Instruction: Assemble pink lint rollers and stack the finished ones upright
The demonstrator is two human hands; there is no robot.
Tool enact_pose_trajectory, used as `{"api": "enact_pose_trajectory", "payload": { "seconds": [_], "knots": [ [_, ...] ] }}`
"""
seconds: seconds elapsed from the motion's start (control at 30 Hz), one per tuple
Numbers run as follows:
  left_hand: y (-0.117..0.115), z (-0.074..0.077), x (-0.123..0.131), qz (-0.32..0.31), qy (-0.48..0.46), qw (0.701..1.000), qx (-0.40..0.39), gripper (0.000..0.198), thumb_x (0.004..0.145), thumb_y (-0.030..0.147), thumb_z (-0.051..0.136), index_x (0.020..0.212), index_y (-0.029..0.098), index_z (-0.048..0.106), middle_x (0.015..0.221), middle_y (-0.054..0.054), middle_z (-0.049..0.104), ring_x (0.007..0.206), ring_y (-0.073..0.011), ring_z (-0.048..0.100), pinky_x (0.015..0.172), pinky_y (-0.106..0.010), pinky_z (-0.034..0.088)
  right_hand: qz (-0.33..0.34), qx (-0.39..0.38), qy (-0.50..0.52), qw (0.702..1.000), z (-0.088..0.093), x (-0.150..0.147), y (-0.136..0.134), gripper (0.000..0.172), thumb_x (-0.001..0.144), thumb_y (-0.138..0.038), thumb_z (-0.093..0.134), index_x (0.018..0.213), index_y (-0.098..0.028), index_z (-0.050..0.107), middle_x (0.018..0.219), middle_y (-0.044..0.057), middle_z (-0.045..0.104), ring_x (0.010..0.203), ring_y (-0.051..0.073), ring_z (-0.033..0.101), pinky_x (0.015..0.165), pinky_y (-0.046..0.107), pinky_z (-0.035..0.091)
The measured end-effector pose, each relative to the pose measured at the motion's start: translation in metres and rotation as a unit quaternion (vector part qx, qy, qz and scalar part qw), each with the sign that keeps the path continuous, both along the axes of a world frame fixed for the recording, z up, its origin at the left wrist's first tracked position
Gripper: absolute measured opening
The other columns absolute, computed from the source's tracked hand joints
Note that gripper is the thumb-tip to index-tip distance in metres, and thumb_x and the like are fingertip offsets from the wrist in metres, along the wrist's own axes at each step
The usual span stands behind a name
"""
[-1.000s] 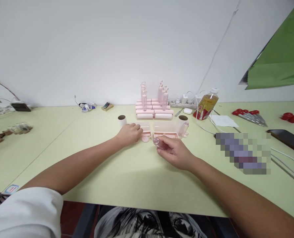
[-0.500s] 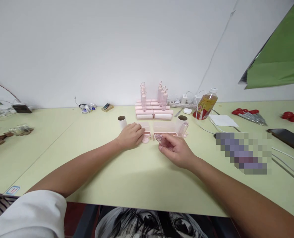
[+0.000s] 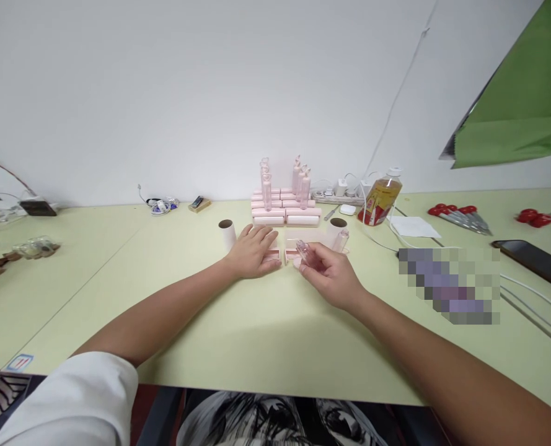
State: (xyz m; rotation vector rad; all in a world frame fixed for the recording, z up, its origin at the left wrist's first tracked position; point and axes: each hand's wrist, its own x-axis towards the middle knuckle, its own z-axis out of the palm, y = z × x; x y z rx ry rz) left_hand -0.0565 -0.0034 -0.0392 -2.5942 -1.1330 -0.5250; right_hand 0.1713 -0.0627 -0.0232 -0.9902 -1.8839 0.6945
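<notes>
My left hand lies nearly flat with its fingers stretched out, palm down over an opened pink case. That case is mostly covered by the hand. In the closed fingers of my right hand is a clear pink tube-shaped handle, its tip pointing up and left. Just behind the right hand sits a second opened pink case with a raised see-through lid. Another clear pink handle stands by its right end. White rolls with brown cores, a left roll and a right roll, stand upright on either side.
Pink cases with white rollers are lined up near the wall, several clear pink handles standing on them. Rightward are a power strip, a drink bottle, red-handled tools, cables and a black phone.
My left hand has spread from a curled pose to a flat one and now covers the small round pink piece. My right hand has tipped the handle more upright.
</notes>
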Motion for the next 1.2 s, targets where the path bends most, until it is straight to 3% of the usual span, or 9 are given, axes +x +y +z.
{"api": "enact_pose_trajectory", "payload": {
  "seconds": [0.1,0.23,0.33,0.43,0.57,0.8,1.2],
  "knots": [
    [-0.018,0.012,0.004,-0.047,-0.097,0.994,0.008,0.058,0.09,0.053,0.046,0.133,0.014,0.046,0.126,-0.018,0.057,0.117,-0.03,0.051,0.1,-0.047,0.035,0.016,0.001,-0.028,0.999,0.0,0.0,0.0,0.022,0.08,-0.019,0.058,0.102,-0.02,0.061,0.064,-0.005,0.05,0.055,0.01,0.045,0.054,0.023,0.037],
    [-0.055,0.025,0.016,-0.1,-0.241,0.965,-0.023,0.048,0.094,0.047,0.045,0.131,0.016,0.046,0.113,-0.014,0.062,0.104,-0.0246,0.056,0.09,-0.041,0.043,0.056,0.015,-0.066,0.996,0.002,-0.001,-0.003,0.026,0.082,-0.02,0.057,0.107,-0.019,0.061,0.067,-0.003,0.055,0.058,0.011,0.048,0.054,0.024,0.038],
    [-0.074,0.026,0.022,-0.138,-0.332,0.93,-0.084,0.038,0.095,0.04,0.045,0.127,0.019,0.05,0.101,-0.009,0.065,0.09,-0.0184,0.06,0.081,-0.034,0.048,0.115,0.039,-0.074,0.99,0.003,-0.002,-0.009,0.027,0.082,-0.018,0.056,0.108,-0.019,0.061,0.068,-0.002,0.056,0.058,0.011,0.048,0.054,0.023,0.038],
    [-0.083,0.023,0.022,-0.155,-0.398,0.896,-0.117,0.025,0.095,0.032,0.05,0.112,0.019,0.062,0.089,-0.006,0.066,0.078,-0.0138,0.06,0.072,-0.028,0.049,0.161,0.058,-0.076,0.982,0.004,-0.003,-0.014,0.027,0.081,-0.015,0.056,0.108,-0.019,0.061,0.068,-0.003,0.056,0.058,0.01,0.047,0.054,0.023,0.037],
    [-0.086,0.02,0.018,-0.157,-0.44,0.869,-0.162,0.018,0.092,0.029,0.055,0.097,0.019,0.07,0.078,-0.004,0.068,0.07,-0.012,0.06,0.068,-0.027,0.049,0.179,0.051,-0.087,0.979,0.003,-0.004,-0.017,0.028,0.082,-0.017,0.057,0.11,-0.019,0.059,0.066,-0.004,0.055,0.056,0.01,0.045,0.053,0.022,0.036],
    [-0.092,0.021,0.017,-0.156,-0.501,0.811,-0.26,0.024,0.091,0.035,0.057,0.098,0.017,0.072,0.076,-0.004,0.065,0.06,-0.0099,0.059,0.058,-0.024,0.051,0.187,0.061,-0.077,0.977,0.003,-0.002,-0.02,0.023,0.086,-0.023,0.056,0.109,-0.019,0.058,0.065,-0.004,0.053,0.055,0.009,0.044,0.052,0.022,0.035],
    [-0.089,0.021,0.013,-0.14,-0.486,0.813,-0.288,0.027,0.091,0.036,0.056,0.102,0.018,0.073,0.08,-0.006,0.069,0.064,-0.0114,0.061,0.058,-0.025,0.055,0.198,0.024,-0.077,0.977,0.004,-0.001,-0.017,0.032,0.088,-0.026,0.056,0.118,-0.017,0.059,0.065,-0.003,0.055,0.054,0.009,0.044,0.051,0.022,0.035]
  ]
}}
